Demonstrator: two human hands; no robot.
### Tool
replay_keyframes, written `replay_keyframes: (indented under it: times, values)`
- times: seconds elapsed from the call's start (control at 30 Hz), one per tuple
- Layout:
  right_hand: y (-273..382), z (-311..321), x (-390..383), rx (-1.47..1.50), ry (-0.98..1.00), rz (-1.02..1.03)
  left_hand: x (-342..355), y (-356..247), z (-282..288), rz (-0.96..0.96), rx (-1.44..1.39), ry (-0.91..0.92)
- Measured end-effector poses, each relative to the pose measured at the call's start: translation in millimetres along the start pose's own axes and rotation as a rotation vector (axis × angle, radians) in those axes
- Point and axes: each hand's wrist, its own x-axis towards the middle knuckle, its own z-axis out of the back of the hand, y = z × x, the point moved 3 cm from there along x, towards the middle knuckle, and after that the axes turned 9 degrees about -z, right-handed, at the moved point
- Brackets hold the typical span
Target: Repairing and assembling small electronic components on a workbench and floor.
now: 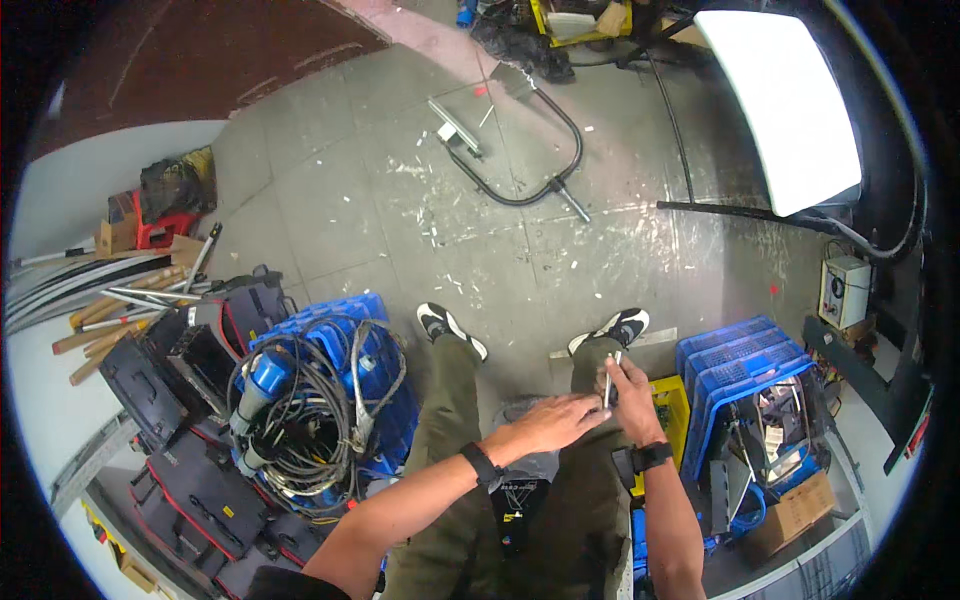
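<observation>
Above my right thigh, my two hands meet at a slim, silver rod-like piece point(611, 382), too small to identify further. My right hand point(633, 403) grips it between thumb and fingers, its upper end sticking out past them. From the left, my left hand point(560, 421) reaches across, fingers pressed together at the lower end of the same piece. A dark band circles each wrist. Below the hands, between my legs, lies a black item with a clear plastic bag point(520, 470).
A blue crate point(375, 420) with coiled cables point(310, 430) stands left, beside dark tool cases point(210, 500). Right are a yellow crate point(672, 400) and stacked blue crates point(745, 345). Ahead, a bent black tube point(572, 150) lies on the scrap-strewn floor, near a white panel point(790, 110).
</observation>
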Motion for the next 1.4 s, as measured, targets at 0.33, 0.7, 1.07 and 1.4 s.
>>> replay_keyframes:
  times: [0.33, 0.7, 1.07, 1.4]
  values:
    - [28, 72, -54, 0.601, -0.023, 0.153, -54, 51, 57, 0.268, 0.167, -0.225]
    - [-34, 186, -127, 1.114, -0.147, 0.309, -72, 65, 101, 0.302, 0.384, -0.083]
    - [-107, 341, -211, 1.22, -0.377, 0.41, 12, 34, 61, 0.268, 0.436, 0.015]
    - [-167, 499, -232, 1.084, -0.681, 0.384, 61, 22, 30, 0.332, 0.399, 0.103]
